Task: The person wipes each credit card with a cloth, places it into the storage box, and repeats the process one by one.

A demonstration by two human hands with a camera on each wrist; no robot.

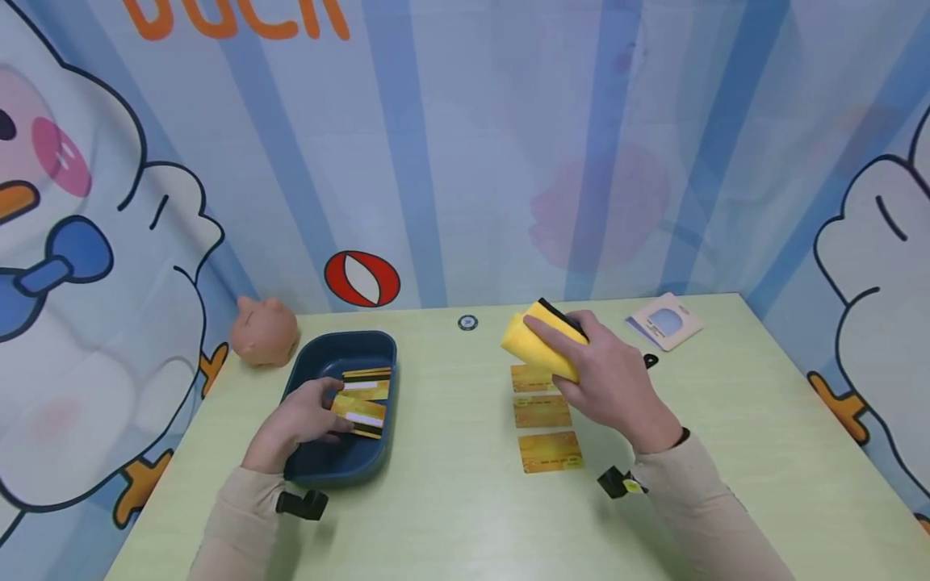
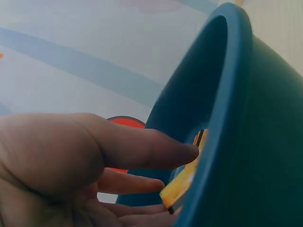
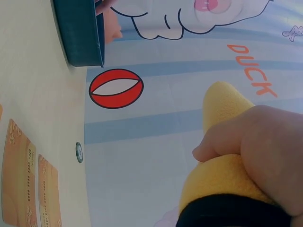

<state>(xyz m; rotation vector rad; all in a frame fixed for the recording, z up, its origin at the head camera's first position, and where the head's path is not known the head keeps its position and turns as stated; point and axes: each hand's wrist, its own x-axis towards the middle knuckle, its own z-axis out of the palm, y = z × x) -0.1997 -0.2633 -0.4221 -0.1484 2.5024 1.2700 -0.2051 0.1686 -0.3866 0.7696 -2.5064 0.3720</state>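
- Touching, with nearer left hand (image 1: 305, 411), flat, gold plastic card (image 1: 359, 410) stretching longways rightward from it in deep, blue plastic tub (image 1: 341, 474).
- Not showing if pinching.
- Gripping fuzzy, yellow roll (image 1: 541, 347) with right hand (image 1: 609, 375).

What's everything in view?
Rounded bin: one, dark blue, left
Striped cards: several, gold, in bin
Numbered cards: three, gold, table
Fuzzy fabric: one, yellow-black, right hand
Pig figure: one, peach, back left
Round chip: one, dark, back centre
Folded booklet: one, pink, back right
Looped object: one, black, right
Table: one, pale green, below
Cartoon backdrop: one, blue, behind
Wrist cameras: two, black, wrists
Left hand: one, beige-sleeved, in bin
Right hand: one, beige-sleeved, gripping fabric
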